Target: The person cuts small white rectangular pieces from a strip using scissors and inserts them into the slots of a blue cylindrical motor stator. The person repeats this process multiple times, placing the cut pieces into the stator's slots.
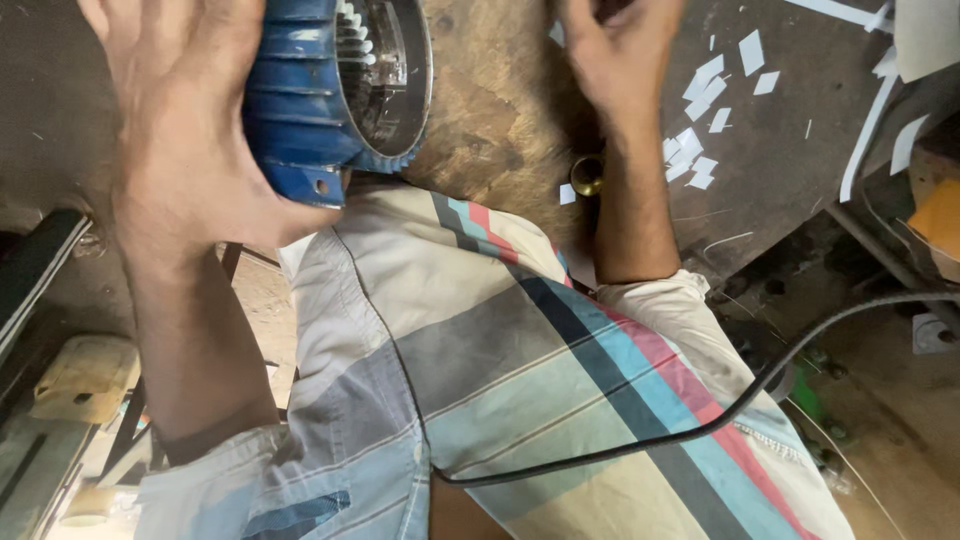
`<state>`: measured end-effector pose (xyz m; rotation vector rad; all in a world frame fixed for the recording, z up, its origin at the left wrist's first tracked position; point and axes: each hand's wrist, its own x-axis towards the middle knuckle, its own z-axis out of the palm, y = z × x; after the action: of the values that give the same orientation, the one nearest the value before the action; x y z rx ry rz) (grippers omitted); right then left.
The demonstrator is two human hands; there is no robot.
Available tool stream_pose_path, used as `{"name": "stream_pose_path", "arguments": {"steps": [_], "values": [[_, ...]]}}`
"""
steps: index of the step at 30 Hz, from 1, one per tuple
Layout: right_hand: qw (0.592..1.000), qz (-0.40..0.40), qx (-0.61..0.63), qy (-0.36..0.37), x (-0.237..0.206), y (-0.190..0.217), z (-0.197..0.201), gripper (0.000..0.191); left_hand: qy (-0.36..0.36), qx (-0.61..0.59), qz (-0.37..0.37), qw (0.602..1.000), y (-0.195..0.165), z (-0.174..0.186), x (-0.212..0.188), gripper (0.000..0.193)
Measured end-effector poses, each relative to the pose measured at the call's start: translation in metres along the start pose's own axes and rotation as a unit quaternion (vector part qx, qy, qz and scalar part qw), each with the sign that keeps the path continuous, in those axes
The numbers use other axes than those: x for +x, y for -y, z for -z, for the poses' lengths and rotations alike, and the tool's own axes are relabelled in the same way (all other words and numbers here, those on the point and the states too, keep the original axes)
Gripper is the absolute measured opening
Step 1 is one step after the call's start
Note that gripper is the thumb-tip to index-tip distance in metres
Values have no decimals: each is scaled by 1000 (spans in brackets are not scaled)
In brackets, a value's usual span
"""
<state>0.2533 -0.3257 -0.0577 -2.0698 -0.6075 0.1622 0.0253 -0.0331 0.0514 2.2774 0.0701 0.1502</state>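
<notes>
My left hand (185, 150) is spread flat against the ribbed blue motor housing (320, 90), bracing it at the near edge of the table (490, 110) so its open end faces right; my right hand (620, 55) hovers beyond, fingers loosely curled, holding nothing

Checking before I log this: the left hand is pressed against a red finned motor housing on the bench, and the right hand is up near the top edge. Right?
Not quite. In the head view the finned motor housing is blue, not red. The rest stands: the left hand presses against it, and the right hand is near the top edge.
</notes>
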Motion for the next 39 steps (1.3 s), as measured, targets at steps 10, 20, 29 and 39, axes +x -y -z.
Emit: {"name": "stream_pose_path", "arguments": {"steps": [10, 20, 29, 39], "values": [[943, 6, 195, 269, -1, 92, -33, 15, 15, 27, 0, 1000, 6, -2, 1, 104], [937, 112, 199, 263, -2, 91, -51, 12, 25, 44, 15, 999, 5, 2, 5, 107], [928, 84, 262, 253, -8, 90, -70, 11, 40, 35, 29, 998, 2, 4, 3, 105], [969, 51, 196, 145, -29, 98, -84, 17, 44, 60, 13, 997, 7, 0, -1, 85]]}}
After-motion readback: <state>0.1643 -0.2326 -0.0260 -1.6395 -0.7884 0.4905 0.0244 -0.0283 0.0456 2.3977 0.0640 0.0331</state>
